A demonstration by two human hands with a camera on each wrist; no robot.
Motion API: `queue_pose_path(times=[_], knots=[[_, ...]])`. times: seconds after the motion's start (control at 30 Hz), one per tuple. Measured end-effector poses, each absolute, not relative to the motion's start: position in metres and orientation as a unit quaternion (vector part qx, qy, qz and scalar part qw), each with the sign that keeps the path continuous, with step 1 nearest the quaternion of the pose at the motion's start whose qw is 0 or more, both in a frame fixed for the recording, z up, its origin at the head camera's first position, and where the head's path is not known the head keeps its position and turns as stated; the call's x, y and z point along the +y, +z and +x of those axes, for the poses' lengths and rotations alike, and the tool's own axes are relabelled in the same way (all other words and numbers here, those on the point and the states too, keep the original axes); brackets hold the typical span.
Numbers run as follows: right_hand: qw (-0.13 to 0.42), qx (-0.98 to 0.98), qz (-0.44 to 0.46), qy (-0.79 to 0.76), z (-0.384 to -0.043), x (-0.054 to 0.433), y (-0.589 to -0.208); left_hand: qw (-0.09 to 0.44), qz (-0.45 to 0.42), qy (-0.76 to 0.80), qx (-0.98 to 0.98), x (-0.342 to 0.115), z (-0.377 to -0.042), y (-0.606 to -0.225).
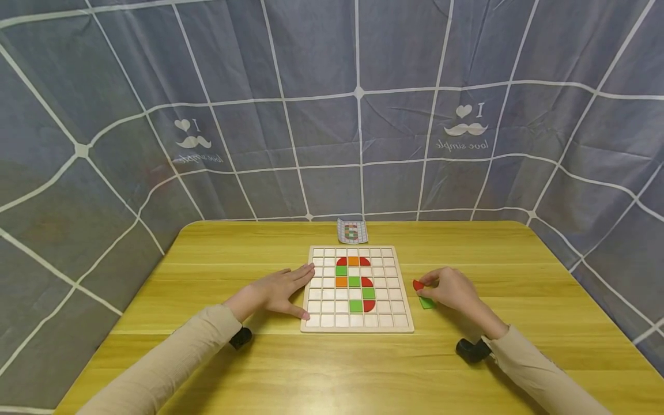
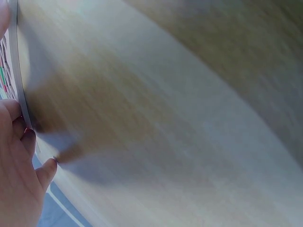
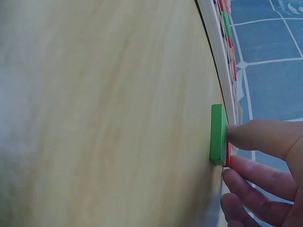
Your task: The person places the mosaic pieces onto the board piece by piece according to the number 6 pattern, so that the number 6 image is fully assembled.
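A pale wooden grid board lies on the table, with red quarter-round, green square and orange square tiles forming a curved figure. Along its left edge rests my left hand, fingers spread and thumb near the lower left corner; the left wrist view shows this hand at the board's side. To the right of the board, my right hand pinches a red quarter-round tile between thumb and index finger. Just under those fingers is a green square tile, which partly hides the red one in the right wrist view.
Behind the board stands a small folded pattern card showing a similar coloured figure. A grey checked curtain hangs around the back and sides of the yellow wooden table. Black bands sit at both wrists.
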State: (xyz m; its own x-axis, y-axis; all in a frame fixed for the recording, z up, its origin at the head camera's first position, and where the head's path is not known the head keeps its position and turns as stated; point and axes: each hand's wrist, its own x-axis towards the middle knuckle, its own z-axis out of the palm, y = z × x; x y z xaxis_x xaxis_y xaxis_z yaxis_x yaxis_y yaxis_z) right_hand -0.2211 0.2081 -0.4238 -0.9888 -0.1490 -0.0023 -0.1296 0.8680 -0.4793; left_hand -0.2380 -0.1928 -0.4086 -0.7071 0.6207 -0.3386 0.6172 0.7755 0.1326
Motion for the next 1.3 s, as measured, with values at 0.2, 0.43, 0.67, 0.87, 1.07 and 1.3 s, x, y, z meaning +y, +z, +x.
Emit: queue_pose_path(times=[0.2, 0.43, 0.67, 0.87, 1.07, 1.3], knots=[[0.031, 0.966, -0.070, -0.248, -0.222, 0.206, -0.422, 0.187, 0.332, 0.004, 0.924, -0.193, -0.238, -0.408], [0.036, 0.965, -0.073, -0.249, -0.224, 0.206, -0.421, 0.187, 0.332, 0.006, 0.925, -0.193, -0.239, -0.409], [0.031, 0.964, -0.080, -0.250, -0.224, 0.205, -0.422, 0.192, 0.328, 0.003, 0.925, -0.193, -0.240, -0.409], [0.030, 0.962, -0.087, -0.257, -0.224, 0.204, -0.421, 0.191, 0.329, 0.004, 0.925, -0.193, -0.240, -0.409], [0.027, 0.960, -0.086, -0.267, -0.223, 0.203, -0.420, 0.191, 0.332, 0.003, 0.924, -0.193, -0.240, -0.409], [0.000, 0.958, -0.095, -0.272, -0.220, 0.197, -0.417, 0.187, 0.334, 0.006, 0.924, -0.194, -0.240, -0.409]])
